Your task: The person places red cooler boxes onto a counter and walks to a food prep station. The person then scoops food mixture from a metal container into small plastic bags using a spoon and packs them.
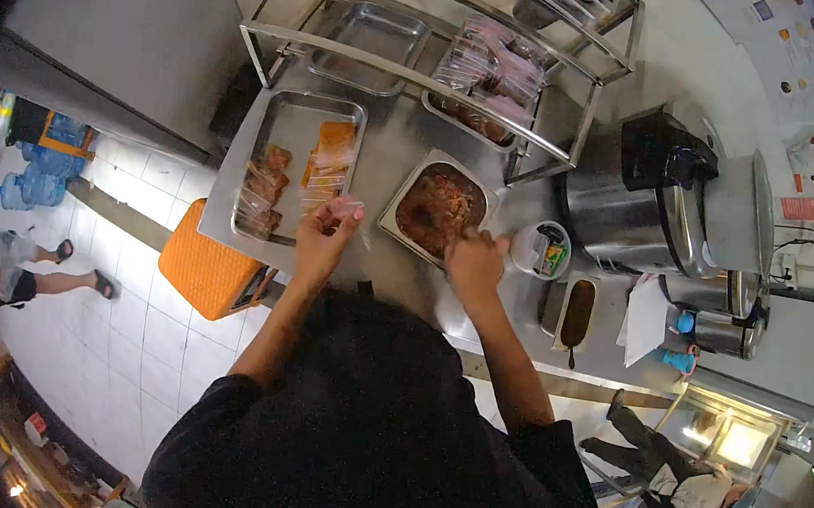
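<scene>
My left hand (328,234) pinches a small clear plastic bag (344,207) between its fingers, over the right edge of a steel tray (359,115). In that tray lie bagged brown food pieces (263,192) and bagged yellow-orange pieces (334,144). My right hand (475,265) is closed at the lower right rim of a square steel pan (390,214) of reddish-brown chunky food (438,209). Its fingers seem curled around something, but what it holds is hidden. Right of it stands a round clear plastic tub (541,249) with small packets inside.
A steel rack (414,59) stands over trays at the back, one heaped with bagged food (492,68). Large steel cookers (630,212) and a narrow pan of dark sauce (579,311) are to the right. An orange stool (206,261) stands at left. Two other people are farther off.
</scene>
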A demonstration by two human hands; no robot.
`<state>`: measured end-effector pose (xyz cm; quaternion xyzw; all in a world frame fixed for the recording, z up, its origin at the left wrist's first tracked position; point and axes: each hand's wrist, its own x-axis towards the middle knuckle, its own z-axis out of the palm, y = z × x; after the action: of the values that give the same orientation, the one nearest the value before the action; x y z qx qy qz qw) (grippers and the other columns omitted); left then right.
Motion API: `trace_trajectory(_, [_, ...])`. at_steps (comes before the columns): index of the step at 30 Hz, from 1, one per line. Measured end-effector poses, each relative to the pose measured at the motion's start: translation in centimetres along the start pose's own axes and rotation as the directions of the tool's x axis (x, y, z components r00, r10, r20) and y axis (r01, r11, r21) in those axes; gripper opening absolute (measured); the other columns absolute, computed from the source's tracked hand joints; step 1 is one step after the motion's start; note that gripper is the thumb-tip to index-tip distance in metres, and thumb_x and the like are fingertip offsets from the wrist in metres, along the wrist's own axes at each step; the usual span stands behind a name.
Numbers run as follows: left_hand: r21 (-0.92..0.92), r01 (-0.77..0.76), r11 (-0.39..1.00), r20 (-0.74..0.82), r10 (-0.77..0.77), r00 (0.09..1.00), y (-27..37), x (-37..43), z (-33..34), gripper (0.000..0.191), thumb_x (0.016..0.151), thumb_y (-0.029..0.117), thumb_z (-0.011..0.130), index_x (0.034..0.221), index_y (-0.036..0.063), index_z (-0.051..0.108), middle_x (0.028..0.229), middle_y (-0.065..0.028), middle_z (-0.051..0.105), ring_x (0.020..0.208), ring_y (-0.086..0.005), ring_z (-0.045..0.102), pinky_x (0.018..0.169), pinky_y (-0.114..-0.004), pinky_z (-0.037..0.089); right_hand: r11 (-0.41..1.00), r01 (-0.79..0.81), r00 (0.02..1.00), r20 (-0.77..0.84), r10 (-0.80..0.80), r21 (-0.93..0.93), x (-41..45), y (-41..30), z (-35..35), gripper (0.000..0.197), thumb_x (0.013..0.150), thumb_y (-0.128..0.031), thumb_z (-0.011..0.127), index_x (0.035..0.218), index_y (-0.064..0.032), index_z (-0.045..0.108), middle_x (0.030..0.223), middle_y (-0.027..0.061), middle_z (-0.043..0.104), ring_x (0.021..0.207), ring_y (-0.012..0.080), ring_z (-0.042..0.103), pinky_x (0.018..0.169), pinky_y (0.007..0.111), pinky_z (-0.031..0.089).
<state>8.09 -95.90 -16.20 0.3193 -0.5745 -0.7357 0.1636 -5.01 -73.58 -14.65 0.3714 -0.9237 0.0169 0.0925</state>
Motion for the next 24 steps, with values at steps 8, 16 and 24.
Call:
trace_trajectory(8, [0.105, -0.036, 0.994, -0.028, 0.039, 0.999, -1.0, -0.1, -0.4, 0.042, 0.084, 0.031, 0.08, 0.114, 0.0018, 0.069, 0.087, 0.0007, 0.068, 0.072, -0.0047, 0.055, 0.065, -0.022, 0.044, 0.987, -0.003, 0.988, 0.155, -0.023, 0.161, -1.0, -0.2, 0.0, 0.017, 0.085, -0.027, 0.062, 0.087, -0.0146, 0.074, 0.086, 0.0088, 0.068, 0.083, 0.0278, 0.064, 0.081, 0.051, 0.037])
trace_trajectory(16, [0.147, -0.135, 0.98, -0.019, 0.139, 0.99, -0.5, -0.2, 0.2, 0.044, 0.082, 0.028, 0.082, 0.114, 0.0, 0.069, 0.085, -0.0006, 0.067, 0.071, -0.0076, 0.057, 0.065, -0.024, 0.047, 0.948, -0.067, 0.989, 0.149, 0.021, 0.31, -1.2, -0.9, 0.1, 0.015, 0.083, -0.026, 0.065, 0.088, -0.0155, 0.074, 0.084, 0.0061, 0.066, 0.083, 0.0266, 0.064, 0.08, 0.049, 0.036])
trace_trajectory(24, [0.224, -0.077, 0.972, -0.009, 0.081, 0.997, 0.9, -0.4, 0.7, 0.049, 0.082, 0.028, 0.082, 0.119, -0.0013, 0.068, 0.083, -0.0016, 0.067, 0.071, -0.006, 0.057, 0.065, -0.023, 0.047, 0.986, -0.05, 0.999, -0.013, 0.053, 0.158, -0.7, -1.7, -0.1, 0.015, 0.083, -0.022, 0.066, 0.091, -0.0157, 0.076, 0.086, 0.0066, 0.065, 0.08, 0.029, 0.063, 0.08, 0.045, 0.036])
